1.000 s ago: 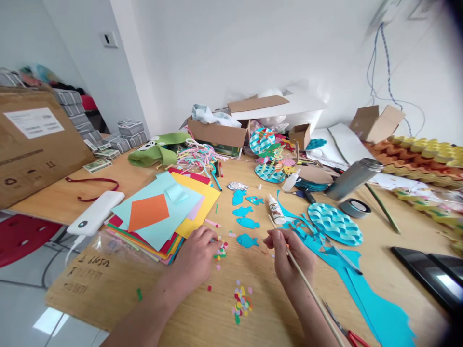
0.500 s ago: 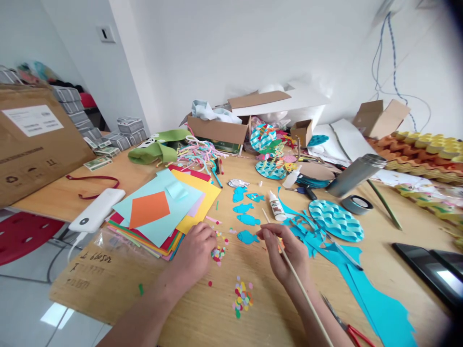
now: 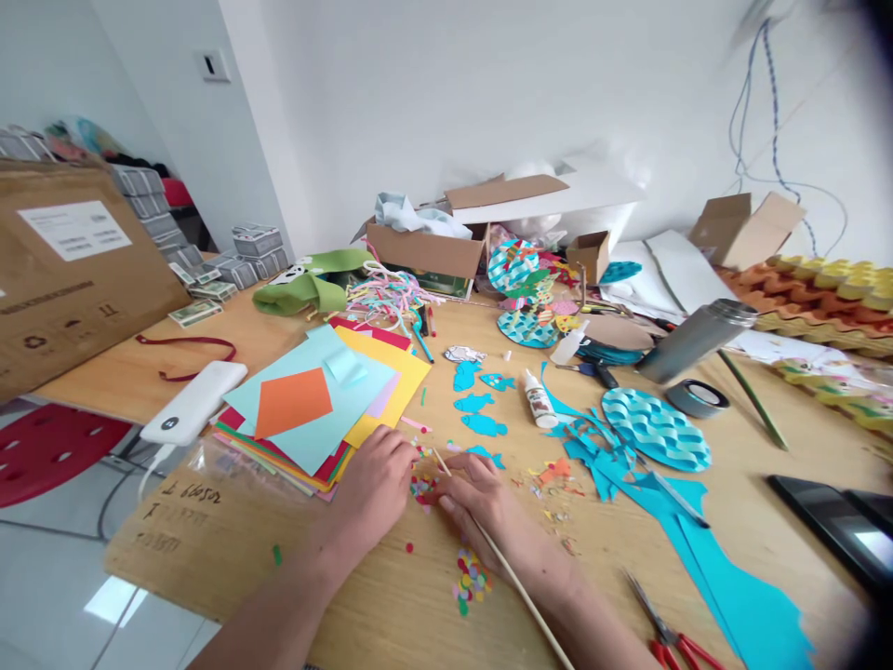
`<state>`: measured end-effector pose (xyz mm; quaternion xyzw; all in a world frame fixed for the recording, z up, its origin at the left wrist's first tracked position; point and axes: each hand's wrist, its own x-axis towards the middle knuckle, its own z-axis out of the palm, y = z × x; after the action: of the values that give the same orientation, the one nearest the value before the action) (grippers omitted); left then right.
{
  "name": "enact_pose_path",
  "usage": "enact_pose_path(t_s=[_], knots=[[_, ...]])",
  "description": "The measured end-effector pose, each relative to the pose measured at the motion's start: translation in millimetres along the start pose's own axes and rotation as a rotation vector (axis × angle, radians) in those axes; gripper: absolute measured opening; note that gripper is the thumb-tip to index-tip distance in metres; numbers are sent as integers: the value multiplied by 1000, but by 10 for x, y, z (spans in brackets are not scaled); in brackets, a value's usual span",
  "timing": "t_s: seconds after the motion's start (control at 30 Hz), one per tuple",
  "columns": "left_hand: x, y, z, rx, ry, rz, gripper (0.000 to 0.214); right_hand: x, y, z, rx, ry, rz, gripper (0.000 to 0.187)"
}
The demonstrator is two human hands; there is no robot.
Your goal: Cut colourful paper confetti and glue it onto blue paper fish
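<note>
A thin wooden stick (image 3: 513, 579) slants through my right hand (image 3: 485, 507), its tip over a small pile of coloured paper dots (image 3: 422, 488). The right fingertips are down at the pile's right side. Against its left side rests my left hand (image 3: 377, 479), fingers curled together; whatever they may hold is hidden. Nearer to me lies a second group of paper dots (image 3: 473, 582). Beyond the right hand, blue paper fish (image 3: 484, 425) lie in a column, the lowest one partly covered by that hand. A white glue bottle (image 3: 539, 402) lies to their right.
Stacked coloured paper (image 3: 380, 363) and a white power bank (image 3: 195, 400) lie on the left. Blue paper scraps (image 3: 726, 568), red-handled scissors (image 3: 670, 628), a wavy blue disc (image 3: 656, 428), tape (image 3: 698, 397) and a metal flask (image 3: 698, 340) are on the right. Boxes (image 3: 425, 251) line the back.
My right hand has moved left with the stick, from beside the lowest blue fish to the dot pile. An orange paper piece and scraps now show where it was. The left hand stays put.
</note>
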<state>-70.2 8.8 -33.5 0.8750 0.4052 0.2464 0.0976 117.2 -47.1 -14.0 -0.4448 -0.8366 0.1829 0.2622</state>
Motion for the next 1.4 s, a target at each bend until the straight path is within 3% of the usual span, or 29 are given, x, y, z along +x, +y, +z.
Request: enact_pose_path(t_s=[0.17,0.47,0.63,0.93,1.2,1.4], knots=[[-9,9,4,-3,-27,-35,19,0,34,-6,-21,75,22,23],[6,60,-28,40,-59,-90,16,-17,18,3,88,25,2,22],[15,43,-7,9,-90,-70,16,-32,52,-7,86,149,65,21],[-19,-39,95,-83,2,48,30,-109,213,-44,137,535,175,18],[-3,24,27,-84,-3,22,15,-134,213,-16,91,554,105,25],[-1,17,47,-144,13,44,15,-140,201,-50,35,684,108,24]])
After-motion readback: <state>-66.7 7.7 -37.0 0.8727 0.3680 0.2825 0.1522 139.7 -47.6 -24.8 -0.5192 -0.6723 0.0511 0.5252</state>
